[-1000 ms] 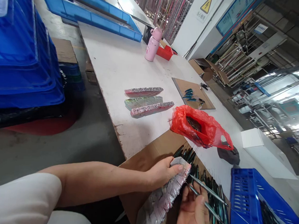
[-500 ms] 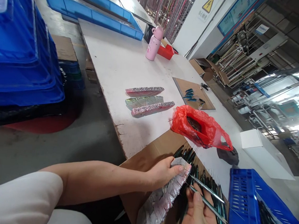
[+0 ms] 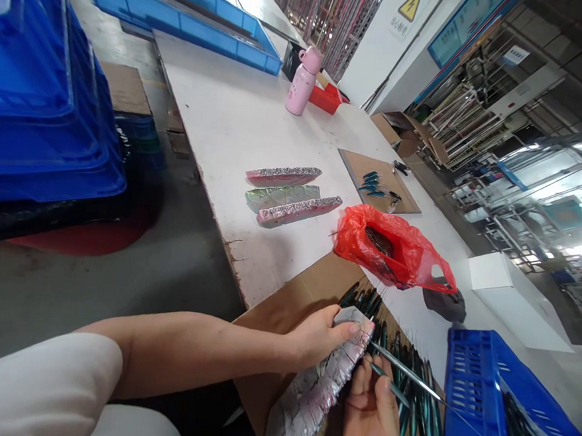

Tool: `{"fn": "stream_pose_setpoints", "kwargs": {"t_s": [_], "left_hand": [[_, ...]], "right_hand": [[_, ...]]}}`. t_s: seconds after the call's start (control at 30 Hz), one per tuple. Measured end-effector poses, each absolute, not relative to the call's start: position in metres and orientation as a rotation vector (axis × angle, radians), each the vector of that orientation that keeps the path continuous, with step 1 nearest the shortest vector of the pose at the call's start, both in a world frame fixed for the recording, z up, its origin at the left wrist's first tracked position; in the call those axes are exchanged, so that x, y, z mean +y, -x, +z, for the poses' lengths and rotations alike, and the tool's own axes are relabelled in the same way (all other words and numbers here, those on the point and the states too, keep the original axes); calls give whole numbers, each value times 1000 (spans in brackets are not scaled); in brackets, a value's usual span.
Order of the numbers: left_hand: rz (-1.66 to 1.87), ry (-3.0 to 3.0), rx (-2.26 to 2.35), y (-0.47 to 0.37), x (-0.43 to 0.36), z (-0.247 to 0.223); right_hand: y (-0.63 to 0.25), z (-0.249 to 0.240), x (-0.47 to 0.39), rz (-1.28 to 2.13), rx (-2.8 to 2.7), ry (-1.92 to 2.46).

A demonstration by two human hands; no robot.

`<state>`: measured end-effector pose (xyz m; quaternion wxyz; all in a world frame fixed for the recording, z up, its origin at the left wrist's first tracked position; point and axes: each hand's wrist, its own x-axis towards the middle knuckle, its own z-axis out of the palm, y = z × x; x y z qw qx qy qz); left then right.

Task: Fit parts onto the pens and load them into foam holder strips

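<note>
My left hand (image 3: 325, 336) grips the upper end of a long foil-wrapped block (image 3: 316, 396), silvery with pink tints. A thin silvery rod (image 3: 410, 372) juts from the block's end toward the lower right. Close beside that end, my right hand (image 3: 372, 409) has its fingers curled, with a slim dark teal piece (image 3: 393, 386) between thumb and fingers. Beneath both hands, many similar slender teal pieces (image 3: 425, 400) lie in rows on brown cardboard (image 3: 300, 295). How far the rod reaches into the block is hidden.
Foil-covered blocks (image 3: 299, 210) lie on the white table (image 3: 227, 127). Beyond the hands are a red plastic bag (image 3: 418, 253), a board (image 3: 407, 196) with small blue pieces, and a pink bottle (image 3: 303, 83). A blue crate (image 3: 470, 363) stands right; stacked blue bins (image 3: 44, 114) stand left.
My right hand has shifted slightly left, and the slim piece in it now sits lower and closer to the palm. The rod at the block's end stays put. My left hand holds still.
</note>
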<state>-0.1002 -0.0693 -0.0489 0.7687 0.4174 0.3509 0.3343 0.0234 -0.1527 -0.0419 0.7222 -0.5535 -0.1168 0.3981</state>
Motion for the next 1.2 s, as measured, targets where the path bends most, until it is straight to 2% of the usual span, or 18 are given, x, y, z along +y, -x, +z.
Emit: {"fn": "stream_pose_setpoints", "kwargs": {"t_s": [0.27, 0.9, 1.2], "left_hand": [[715, -929, 756, 97, -70, -51], [738, -899, 797, 99, -68, -43], [732, -760, 678, 100, -64, -42]], "right_hand": [[-24, -43, -155, 863, -325, 1225], [6, -26, -141, 528, -452, 1446], [16, -21, -139, 586, -472, 1416]]}}
